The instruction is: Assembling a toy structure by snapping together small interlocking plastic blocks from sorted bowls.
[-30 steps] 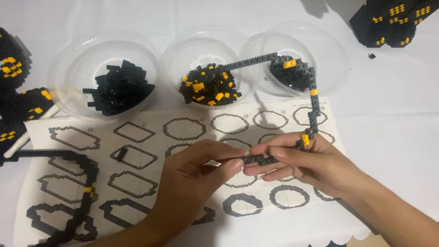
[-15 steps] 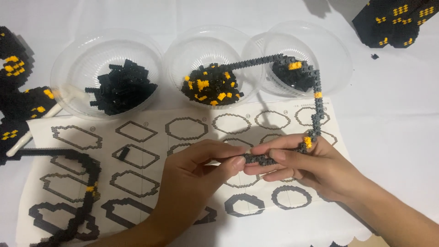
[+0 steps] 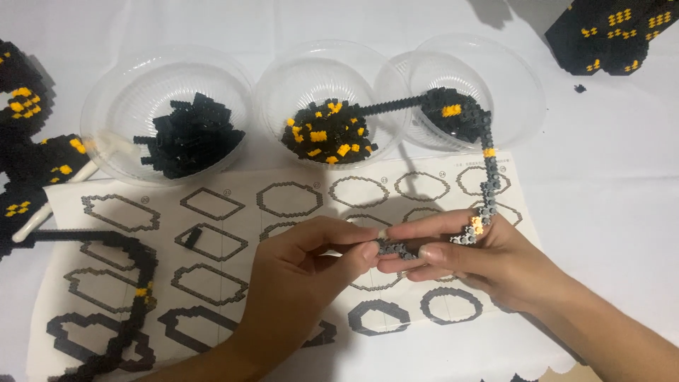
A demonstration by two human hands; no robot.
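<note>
A long thin chain of black and grey small bricks (image 3: 488, 180), with a few yellow ones, arcs from the middle bowl over the right bowl down to my hands. My right hand (image 3: 474, 258) grips its lower end between thumb and fingers. My left hand (image 3: 311, 265) pinches the same end from the left, fingertips touching the right hand's. Both hands hover over a white instruction sheet (image 3: 233, 212) printed with ring-shaped outlines.
Three clear plastic bowls stand behind the sheet: left (image 3: 113, 113) with black bricks, middle (image 3: 311, 71) with black and yellow ones, right (image 3: 516, 92) with a few. Built black ring layers (image 3: 134, 283) lie at the sheet's left. Black-and-yellow built blocks sit far left (image 3: 28, 106) and top right (image 3: 608, 32).
Both hands stay joined on the chain's end; the fingers have shifted only slightly. The chain holds the same arc.
</note>
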